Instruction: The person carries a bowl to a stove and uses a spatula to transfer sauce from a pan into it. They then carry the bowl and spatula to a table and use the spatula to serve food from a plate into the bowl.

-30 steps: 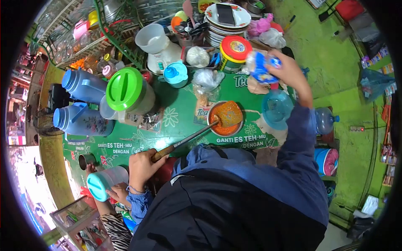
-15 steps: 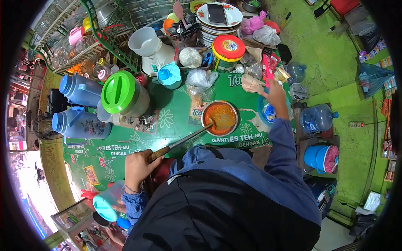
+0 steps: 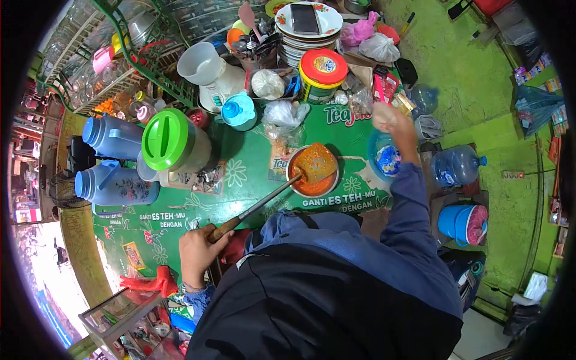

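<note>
My left hand [image 3: 197,250] grips the wooden handle of a long spatula [image 3: 264,198]. Its blade, coated in orange sauce, lies over a round bowl of orange sauce [image 3: 312,171] on the green table [image 3: 240,174]. My right hand [image 3: 389,119] is raised at the table's right edge, fingers closed, just above a clear blue bowl [image 3: 387,159] that holds a blue-and-white packet. Whether that hand holds anything is hidden. Snack packets [image 3: 390,96] lie just beyond it.
A green-lidded jug [image 3: 171,139], two blue flasks [image 3: 111,162], a white blender [image 3: 213,69], a red-lidded tin [image 3: 323,72] and stacked plates [image 3: 309,24] crowd the table's far side. A water bottle [image 3: 456,168] and a blue bucket [image 3: 462,222] stand at the right.
The packet my right hand held went into the blue bowl, and the hand has lifted above it. The spatula blade rose out of the sauce. Another person's hands and teal-lidded jug left view.
</note>
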`<state>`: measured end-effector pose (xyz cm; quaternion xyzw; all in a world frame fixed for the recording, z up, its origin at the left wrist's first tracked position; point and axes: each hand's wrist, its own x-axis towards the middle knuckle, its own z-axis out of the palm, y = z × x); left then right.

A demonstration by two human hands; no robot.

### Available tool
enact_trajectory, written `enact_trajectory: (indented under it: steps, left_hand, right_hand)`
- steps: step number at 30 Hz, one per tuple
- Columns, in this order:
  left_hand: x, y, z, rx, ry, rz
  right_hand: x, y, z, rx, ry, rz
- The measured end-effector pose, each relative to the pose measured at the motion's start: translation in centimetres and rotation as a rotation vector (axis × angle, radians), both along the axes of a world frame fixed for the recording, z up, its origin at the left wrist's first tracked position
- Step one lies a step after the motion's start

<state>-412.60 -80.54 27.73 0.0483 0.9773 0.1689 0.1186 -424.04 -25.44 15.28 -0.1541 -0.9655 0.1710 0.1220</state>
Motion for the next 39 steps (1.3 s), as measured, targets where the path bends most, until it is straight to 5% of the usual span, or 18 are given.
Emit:
enact_trajectory:
  steps: [4, 6, 10, 13, 15, 17, 19, 21, 26, 30, 36, 39]
  left_hand:
    - [-0.6, -0.3, 1.0, -0.007, 0.007, 0.012]
    - [-0.6, -0.6, 1.4, -0.014, -0.006, 0.023]
    - [-0.8, -1.4, 2.1, -0.013, -0.020, 0.024]
    - [-0.3, -1.4, 1.7, -0.066, 0.000, -0.025]
    - [-0.2, -1.3, 1.6, -0.061, 0.003, -0.029]
    - [-0.3, -1.0, 1.3, -0.051, 0.008, -0.044]
    - [0.1, -1.0, 1.7, -0.043, -0.003, -0.019]
    - [0.3, -1.0, 1.9, -0.031, -0.013, -0.006]
    - [1.5, -1.2, 1.8, 0.001, 0.001, 0.061]
    - [1.9, -1.0, 1.0, 0.030, 0.012, 0.080]
    - [0.8, -0.9, 0.8, 0.020, -0.015, 0.009]
    - [0.3, -1.0, 0.6, 0.015, -0.003, 0.018]
  right_hand:
    - [3.3, 4.0, 1.8, 0.089, -0.059, -0.068]
    - [4.3, 5.8, -0.9, 0.105, -0.319, -0.038]
    - [4.1, 7.5, -8.1, 0.185, -0.412, -0.165]
    - [-0.4, 0.4, -1.4, 0.178, -0.102, -0.056]
    - [-4.4, -3.9, -1.6, -0.078, 0.048, 0.345]
    - [-7.4, -11.0, 1.2, -0.259, -0.103, 0.630]
    - [-10.3, -16.5, -2.1, -0.296, -0.168, 0.893]
    - [-11.8, -20.6, -5.7, -0.153, -0.411, 0.897]
    - [-10.2, -26.0, -2.5, 0.142, -0.597, 0.717]
    - [-11.0, -23.1, -4.0, 0.461, -0.417, 0.907]
    - [-11.0, -10.9, 3.0, -0.235, -0.247, 1.013]
    - [-9.1, -1.7, 5.9, -0.019, -0.258, 0.904]
